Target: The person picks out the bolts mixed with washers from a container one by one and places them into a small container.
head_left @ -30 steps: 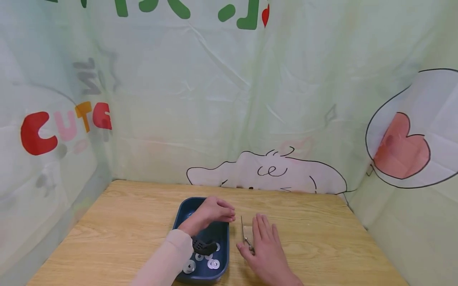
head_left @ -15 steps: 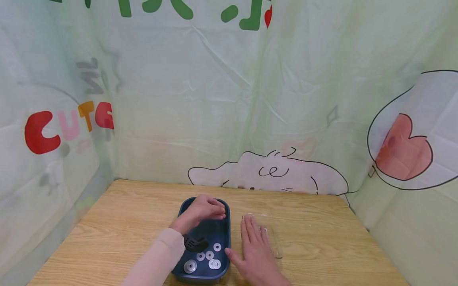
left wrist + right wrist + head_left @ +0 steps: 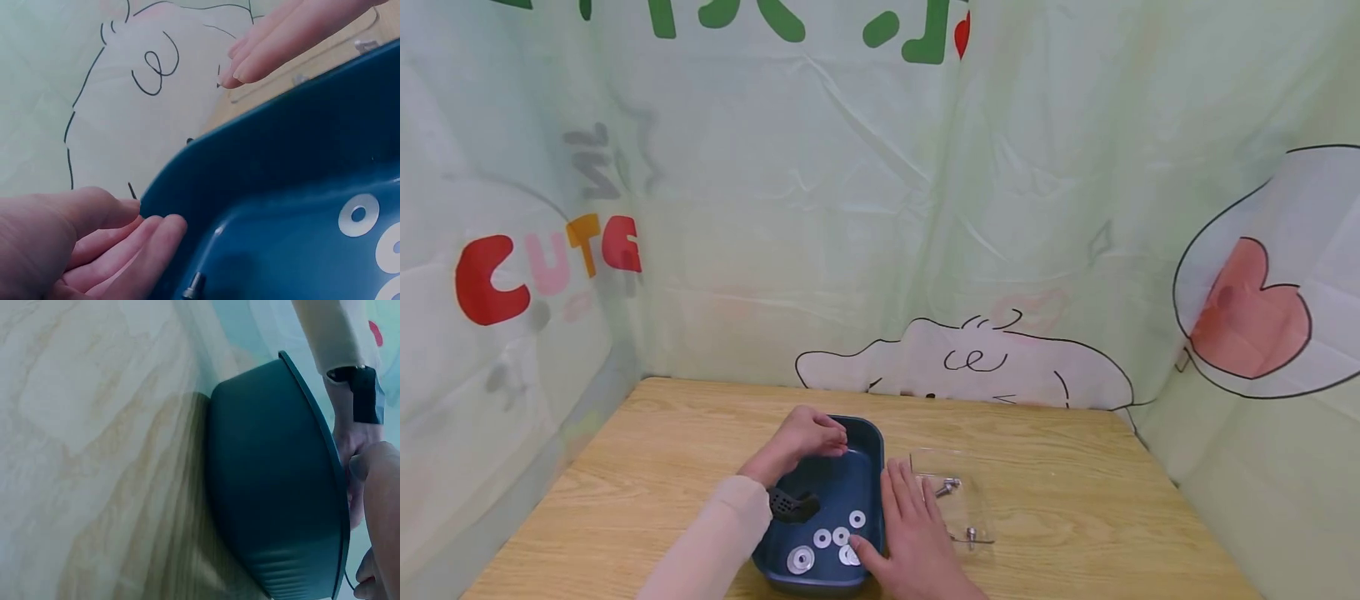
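Observation:
A deep blue tray (image 3: 822, 493) stands on the table. Over its far left part hangs my left hand (image 3: 808, 431), fingers loosely curled and thumb near the fingertips, with nothing visible between them. Below those fingertips, in the left wrist view, a small screw (image 3: 194, 285) lies on the tray floor. My right hand (image 3: 917, 533) lies flat along the tray's right side, fingers straight and together, its thumb reaching over the rim. Several flat metal washers (image 3: 793, 560) are spread in the tray's near part. Right of that hand sits a clear plastic box (image 3: 979, 510) with a few screws (image 3: 946, 488) in it.
The wood-grain table (image 3: 1075, 500) extends to both sides. Printed cloth (image 3: 865, 208) encloses its back and sides. A black strap device (image 3: 793, 506) on my left wrist hangs over the tray.
My right hand has slid left from over the clear box to the tray's side, uncovering the box and its screws. The left hand has moved left from the tray's right rim.

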The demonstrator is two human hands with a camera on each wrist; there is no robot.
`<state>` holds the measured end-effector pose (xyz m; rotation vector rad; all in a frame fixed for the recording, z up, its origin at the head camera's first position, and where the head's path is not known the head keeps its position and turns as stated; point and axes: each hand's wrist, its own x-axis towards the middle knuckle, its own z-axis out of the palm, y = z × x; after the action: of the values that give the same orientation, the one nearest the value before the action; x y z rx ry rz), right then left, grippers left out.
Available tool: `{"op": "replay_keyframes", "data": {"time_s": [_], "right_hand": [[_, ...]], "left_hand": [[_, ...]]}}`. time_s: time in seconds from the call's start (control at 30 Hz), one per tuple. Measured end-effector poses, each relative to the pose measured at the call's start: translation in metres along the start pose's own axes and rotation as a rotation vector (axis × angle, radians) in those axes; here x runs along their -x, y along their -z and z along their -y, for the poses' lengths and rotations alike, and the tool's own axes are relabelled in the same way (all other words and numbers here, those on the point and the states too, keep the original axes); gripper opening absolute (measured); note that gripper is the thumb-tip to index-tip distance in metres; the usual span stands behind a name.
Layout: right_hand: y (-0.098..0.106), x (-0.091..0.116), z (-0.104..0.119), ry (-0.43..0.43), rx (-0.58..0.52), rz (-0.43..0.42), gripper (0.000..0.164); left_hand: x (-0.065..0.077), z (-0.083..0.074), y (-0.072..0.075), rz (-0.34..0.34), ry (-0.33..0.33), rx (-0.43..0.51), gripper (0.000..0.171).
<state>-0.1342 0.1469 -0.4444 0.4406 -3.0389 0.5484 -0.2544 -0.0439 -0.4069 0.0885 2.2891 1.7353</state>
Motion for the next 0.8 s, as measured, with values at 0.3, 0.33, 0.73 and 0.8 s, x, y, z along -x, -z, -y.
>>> {"op": "replay_keyframes", "data": {"time_s": [0.3, 0.33, 0.73, 0.8], "right_hand": [[-0.010, 0.000, 0.001, 0.015, 0.064, 0.005, 0.098], [-0.011, 0.001, 0.001, 0.015, 0.067, 0.004, 0.098], [-0.008, 0.003, 0.004, 0.017, 0.077, 0.018, 0.098], [-0.007, 0.004, 0.005, 0.014, 0.078, 0.023, 0.098]], "left_hand": [[-0.006, 0.008, -0.002, -0.063, 0.037, -0.008, 0.023], [-0.006, 0.008, -0.002, -0.068, 0.040, -0.013, 0.024], [-0.006, 0.010, -0.003, -0.144, 0.095, -0.217, 0.032], [-0.007, 0.011, -0.004, -0.152, 0.095, -0.225, 0.032]]}}
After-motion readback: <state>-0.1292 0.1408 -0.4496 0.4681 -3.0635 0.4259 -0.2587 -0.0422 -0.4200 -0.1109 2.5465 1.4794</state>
